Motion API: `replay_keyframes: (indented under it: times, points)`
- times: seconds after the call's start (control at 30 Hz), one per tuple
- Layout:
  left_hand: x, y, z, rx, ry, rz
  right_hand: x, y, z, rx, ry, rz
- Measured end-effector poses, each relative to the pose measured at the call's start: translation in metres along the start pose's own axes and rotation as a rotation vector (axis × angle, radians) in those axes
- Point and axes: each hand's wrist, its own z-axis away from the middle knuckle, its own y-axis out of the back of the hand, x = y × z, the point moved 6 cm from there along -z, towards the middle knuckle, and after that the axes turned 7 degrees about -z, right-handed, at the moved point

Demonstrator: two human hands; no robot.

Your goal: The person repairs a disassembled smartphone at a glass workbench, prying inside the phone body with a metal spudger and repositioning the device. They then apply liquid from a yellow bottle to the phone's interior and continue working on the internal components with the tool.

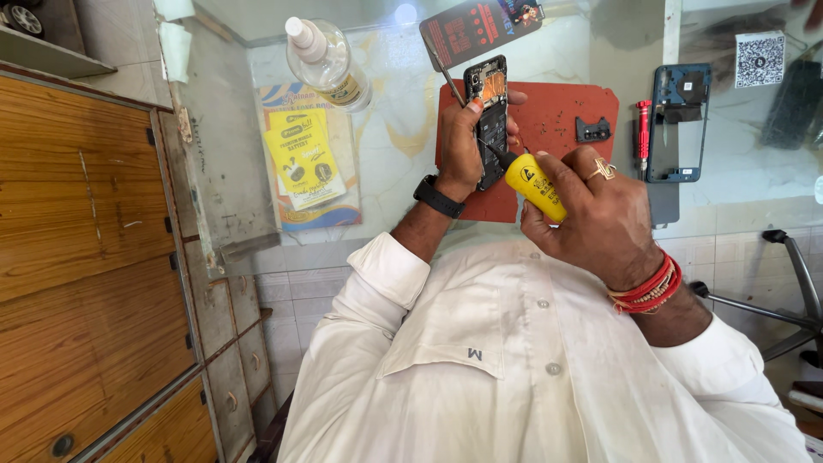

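Note:
My left hand (463,146), with a black watch on the wrist, grips an opened black phone (491,107) with its back cover off, held upright over a red work mat (557,116). A thin metal tool (447,77) sticks out past the same hand. My right hand (604,214), wearing a ring and red wrist threads, is closed on a yellow-handled screwdriver (533,182). The screwdriver's dark shaft points at the middle of the phone's exposed inside.
On the mat lies a small black part (593,129). A red screwdriver (643,133) and a blue phone frame (679,120) lie to the right. A clear bottle (330,64), a yellow leaflet (304,159) and a dark package (480,26) sit on the glass counter. Wooden drawers (86,257) stand at left.

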Motion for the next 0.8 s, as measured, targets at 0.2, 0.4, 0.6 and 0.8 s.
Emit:
replay_keyframes:
  times: [0.2, 0.4, 0.6, 0.8]
  points:
    - [0.0010, 0.0002, 0.0007, -0.011, -0.007, -0.008, 0.0006, -0.0018, 0.0007, -0.013, 0.001, 0.007]
    - [-0.0018, 0.0014, 0.0010, -0.019, -0.005, 0.000, 0.0005, -0.0032, 0.0007, -0.016, 0.005, 0.007]
    - [-0.0026, 0.0019, 0.0006, -0.001, 0.001, -0.025, 0.0000, -0.0037, 0.0025, -0.016, 0.006, 0.020]
    - [-0.0013, -0.0002, 0.0001, 0.010, 0.010, 0.022, -0.0008, -0.0058, 0.0045, -0.032, 0.005, 0.044]
